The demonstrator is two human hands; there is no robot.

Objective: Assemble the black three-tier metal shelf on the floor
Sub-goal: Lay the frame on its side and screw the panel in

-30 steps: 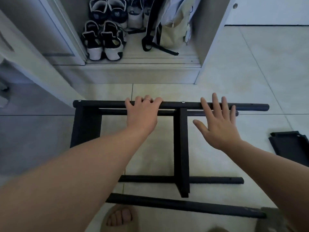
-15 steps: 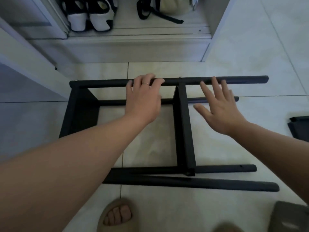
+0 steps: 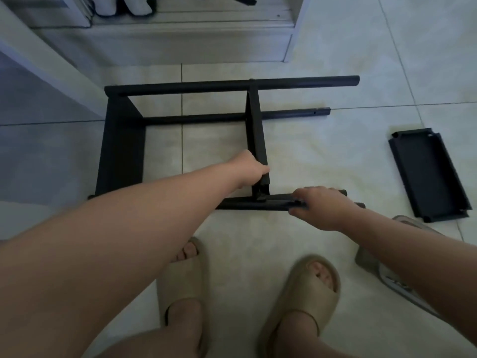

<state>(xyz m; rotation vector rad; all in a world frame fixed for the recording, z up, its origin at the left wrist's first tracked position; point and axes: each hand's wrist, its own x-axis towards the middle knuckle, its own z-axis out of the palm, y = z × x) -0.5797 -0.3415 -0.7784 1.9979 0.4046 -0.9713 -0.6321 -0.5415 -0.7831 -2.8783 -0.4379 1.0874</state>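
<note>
Your left hand (image 3: 251, 167) grips the middle tier panel (image 3: 255, 133), your right hand (image 3: 318, 208) closes on the near pole (image 3: 247, 204); the shelf frame (image 3: 118, 146) looks rigid, light, smooth.

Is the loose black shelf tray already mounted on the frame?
No, the shelf tray lies flat on the floor tiles to the right, apart from the frame, which both hands grip at its near side.
</note>
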